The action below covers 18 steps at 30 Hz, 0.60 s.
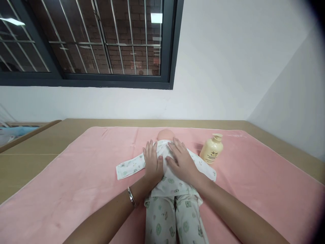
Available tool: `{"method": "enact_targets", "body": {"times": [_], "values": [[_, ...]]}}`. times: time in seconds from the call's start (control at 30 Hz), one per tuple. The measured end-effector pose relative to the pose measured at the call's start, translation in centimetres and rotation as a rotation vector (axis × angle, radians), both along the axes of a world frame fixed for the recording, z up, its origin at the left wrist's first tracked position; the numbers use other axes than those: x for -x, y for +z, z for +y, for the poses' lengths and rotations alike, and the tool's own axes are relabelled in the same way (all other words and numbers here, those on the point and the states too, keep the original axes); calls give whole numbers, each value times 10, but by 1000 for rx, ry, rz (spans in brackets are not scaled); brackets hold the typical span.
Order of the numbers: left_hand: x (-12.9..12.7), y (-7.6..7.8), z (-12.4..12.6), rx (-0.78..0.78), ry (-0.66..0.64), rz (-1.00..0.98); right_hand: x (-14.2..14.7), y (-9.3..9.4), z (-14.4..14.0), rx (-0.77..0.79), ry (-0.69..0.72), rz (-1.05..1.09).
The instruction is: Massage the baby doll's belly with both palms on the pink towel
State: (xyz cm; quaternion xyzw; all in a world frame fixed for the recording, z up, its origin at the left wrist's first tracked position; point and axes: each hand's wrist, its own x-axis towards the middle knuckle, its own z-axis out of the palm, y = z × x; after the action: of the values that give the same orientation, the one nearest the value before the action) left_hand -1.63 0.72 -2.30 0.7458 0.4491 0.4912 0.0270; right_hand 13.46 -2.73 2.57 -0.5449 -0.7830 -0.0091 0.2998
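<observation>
Doll [172, 189] under both hands, flat; pump bottle [212, 149] upright nearby.

Home bedroom: pink-blanketed bed [76, 176], barred window [101, 37]

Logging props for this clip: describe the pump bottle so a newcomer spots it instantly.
On the pink towel covering the tan table, look just beyond the right hand, beside the doll in printed white pyjamas. The cream-yellow plastic pump bottle is the only upright, hard container there.
</observation>
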Motion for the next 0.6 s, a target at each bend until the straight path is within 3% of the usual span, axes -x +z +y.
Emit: {"method": "enact_targets", "body": {"times": [0.07,0.23,0.4,0.6], "values": [[0,1,-1,-14,1,-12,1,0,-1,-40,-18,16],[0,2,-2,-79,15,-22,2,-5,0,62,34,-43],[4,4,-5,-181,-41,29,2,0,-1,-54,-12,-4],[12,10,-6,-228,-232,134,-3,6,-3,191,65,-183]]}}
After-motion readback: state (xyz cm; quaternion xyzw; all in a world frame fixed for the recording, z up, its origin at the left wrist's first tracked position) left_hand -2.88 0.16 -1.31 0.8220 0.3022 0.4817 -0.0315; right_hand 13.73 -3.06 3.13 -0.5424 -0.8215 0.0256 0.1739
